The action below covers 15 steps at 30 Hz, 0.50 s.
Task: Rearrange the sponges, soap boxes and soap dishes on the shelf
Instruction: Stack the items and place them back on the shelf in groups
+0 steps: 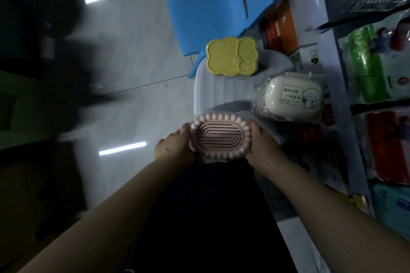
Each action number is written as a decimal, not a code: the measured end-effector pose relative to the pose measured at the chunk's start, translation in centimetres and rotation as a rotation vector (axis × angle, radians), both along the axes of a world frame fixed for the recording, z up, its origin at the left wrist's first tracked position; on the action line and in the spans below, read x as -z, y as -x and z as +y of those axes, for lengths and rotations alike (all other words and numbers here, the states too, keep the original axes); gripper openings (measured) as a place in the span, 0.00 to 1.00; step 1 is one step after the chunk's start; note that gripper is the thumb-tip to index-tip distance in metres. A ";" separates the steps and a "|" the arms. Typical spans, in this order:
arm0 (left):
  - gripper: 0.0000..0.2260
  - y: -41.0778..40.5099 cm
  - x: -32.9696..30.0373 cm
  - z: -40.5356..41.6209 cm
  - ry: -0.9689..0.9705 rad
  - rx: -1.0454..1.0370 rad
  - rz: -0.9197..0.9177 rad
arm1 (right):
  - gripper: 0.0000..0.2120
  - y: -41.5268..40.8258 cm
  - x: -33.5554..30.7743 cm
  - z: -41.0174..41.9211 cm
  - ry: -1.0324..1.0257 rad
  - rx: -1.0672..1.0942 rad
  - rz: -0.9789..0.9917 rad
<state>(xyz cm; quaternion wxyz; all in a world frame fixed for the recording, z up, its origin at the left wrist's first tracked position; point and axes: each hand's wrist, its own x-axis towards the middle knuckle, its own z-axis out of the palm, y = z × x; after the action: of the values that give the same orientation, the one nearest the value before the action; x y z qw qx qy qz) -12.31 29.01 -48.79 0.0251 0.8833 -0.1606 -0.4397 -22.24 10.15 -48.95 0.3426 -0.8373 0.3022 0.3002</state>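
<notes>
Head view, looking down past two bare forearms. Pink soap dish (220, 139), oval, with a beaded rim and a slotted insert, held level between both hands. Left hand (175, 145) clamped on its left end, fingers curled round the rim. Right hand (261, 143) clamped on its right end, thumb lying along the beads. Wrapped in clear film, by the look of the edge at the near side, though blurred.

Just beyond the dish, a pale translucent tray (203, 93) with a ribbed floor. Resting on its far edge, a yellow soap dish (231, 56) with a scalloped outline and a crosshatched top. To the right of the tray, touching or nearly touching it, a cream soap box (292, 97) in a clear bag, printed with a cartoon dog and a small sign.

Farther off, a blue plastic stool (210, 13) on the grey tiled floor (133, 40). Along the right edge, a white shelf (332, 62) with packaged goods: orange boxes (281, 26), a green pack (368, 64), a red pack (386, 146). Left side dark and smeared; nothing legible there.
</notes>
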 end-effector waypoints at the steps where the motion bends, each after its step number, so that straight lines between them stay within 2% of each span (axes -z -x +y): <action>1: 0.32 -0.1 -0.1 0.0 0.000 0.017 -0.008 | 0.27 0.0 -0.1 0.1 0.009 0.000 0.003; 4: 0.34 -0.5 -0.9 0.1 0.010 0.042 -0.032 | 0.31 0.1 -1.4 0.6 0.064 -0.008 0.008; 7: 0.36 -1.1 -3.5 0.5 0.098 0.018 -0.051 | 0.32 0.0 -4.4 1.2 0.074 0.029 -0.044; 10: 0.38 -2.8 -8.2 0.5 0.236 0.031 -0.083 | 0.32 -0.8 -9.3 1.5 0.057 0.119 -0.120; 15: 0.39 -7.1 -18.1 -2.2 0.507 0.138 -0.198 | 0.31 -2.5 -20.1 -0.1 0.105 0.319 -0.352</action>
<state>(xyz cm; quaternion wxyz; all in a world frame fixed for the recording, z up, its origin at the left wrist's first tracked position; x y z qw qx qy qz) -5.24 26.78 -30.70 0.1995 0.8744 -0.3270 -0.2978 -19.79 10.10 -28.88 0.3893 -0.8350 0.3815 0.0755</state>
